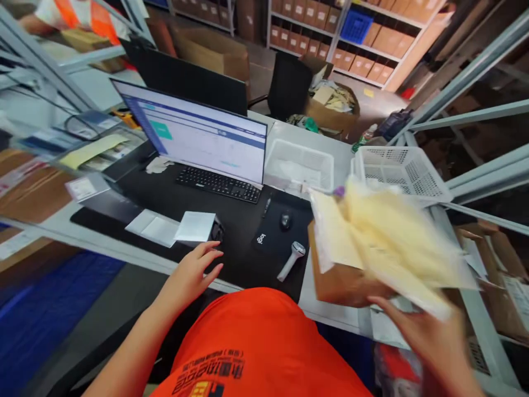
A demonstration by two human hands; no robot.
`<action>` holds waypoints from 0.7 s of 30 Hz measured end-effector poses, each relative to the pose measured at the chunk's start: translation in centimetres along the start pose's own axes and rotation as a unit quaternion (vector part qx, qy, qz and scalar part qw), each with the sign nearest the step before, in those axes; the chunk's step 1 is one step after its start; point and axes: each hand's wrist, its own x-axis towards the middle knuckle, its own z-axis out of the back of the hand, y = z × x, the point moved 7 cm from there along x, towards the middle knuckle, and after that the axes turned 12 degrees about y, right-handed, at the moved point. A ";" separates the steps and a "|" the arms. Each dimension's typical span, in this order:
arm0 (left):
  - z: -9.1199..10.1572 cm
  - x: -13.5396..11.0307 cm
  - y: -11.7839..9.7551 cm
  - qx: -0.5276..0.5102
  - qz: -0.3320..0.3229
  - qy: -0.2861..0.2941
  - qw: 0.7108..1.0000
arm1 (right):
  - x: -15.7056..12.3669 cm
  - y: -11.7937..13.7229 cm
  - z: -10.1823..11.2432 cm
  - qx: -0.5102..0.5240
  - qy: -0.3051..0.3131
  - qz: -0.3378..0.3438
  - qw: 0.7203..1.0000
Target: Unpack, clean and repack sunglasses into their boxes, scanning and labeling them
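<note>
My left hand (192, 273) lies flat with its fingers apart on the black desk mat (239, 231) at the near table edge, just below a small white paper sheet (195, 226). It holds nothing. My right hand (430, 336), blurred by motion, grips from below a stack of pale yellow plastic bags (397, 237) held above a brown cardboard box (339, 284). A white barcode scanner (291, 260) lies on the mat between the two hands, with a black mouse (285, 220) just behind it.
A monitor (198, 132) and black keyboard (219, 184) stand behind the mat. Two white plastic baskets (403, 171) sit at the back right. Metal shelf rails (467, 118) frame both sides. Another person in orange is at the far left top.
</note>
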 end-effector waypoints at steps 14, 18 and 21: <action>-8.7 -2.6 4.6 -0.435 0.198 -0.045 0.877 | 1.8 15.7 -32.0 0.070 0.155 0.125 0.977; -11.8 -1.6 8.0 -0.491 0.253 -0.067 0.831 | 0.1 16.3 -33.7 0.075 0.188 0.108 0.973; -12.8 -1.8 9.4 -0.506 0.273 -0.078 0.814 | -0.9 15.9 -33.3 0.088 0.210 0.086 0.970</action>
